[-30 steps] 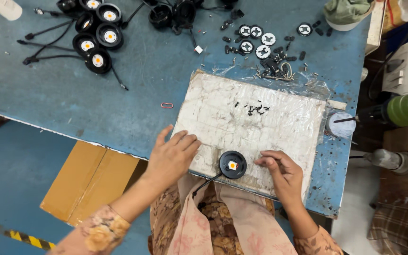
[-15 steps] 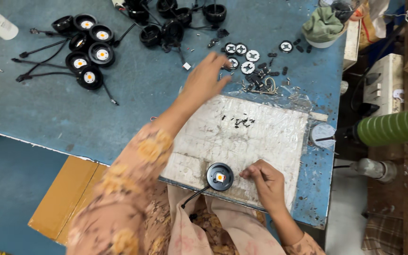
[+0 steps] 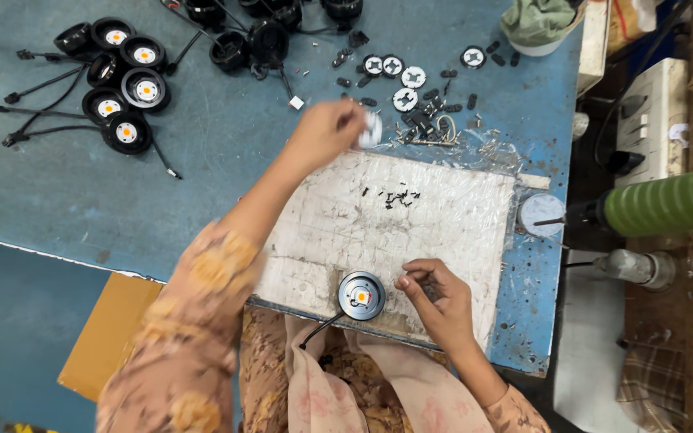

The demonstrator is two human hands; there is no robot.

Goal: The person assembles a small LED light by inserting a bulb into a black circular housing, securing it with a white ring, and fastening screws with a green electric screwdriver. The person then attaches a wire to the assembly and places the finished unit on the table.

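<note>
A worn blue worktable (image 3: 226, 172) is seen from above, scuffed and paint-chipped along the near edge; a white, cracked work pad (image 3: 435, 232) under clear film is laid on it near the front; a blue floor (image 3: 10, 329) and a flat brown cardboard piece (image 3: 110, 337) are seen below the table edge; to the right a green ribbed hose (image 3: 667, 200) and a white socket strip (image 3: 643, 112) are visible. At the top right a white bowl (image 3: 539, 36) is set, w/ a green cloth bundled in it; nothing else in it can be made out. A group of black round lamp housings (image 3: 122, 88) w/ cables is laid at top left; small white-and-black discs (image 3: 403, 76) and black clips are scattered at top centre; tiny black screws (image 3: 399, 196) lie on the pad. The left hand (image 3: 326, 132) is held above the pad's far edge, fingers closed on a small white disc (image 3: 370, 128), blurred. A black round lamp unit (image 3: 361, 295) w/ orange centre rests at the pad's near edge; the right hand (image 3: 435, 297) is just beside it, fingertips pinched together; whether anything is held cannot be told.
</note>
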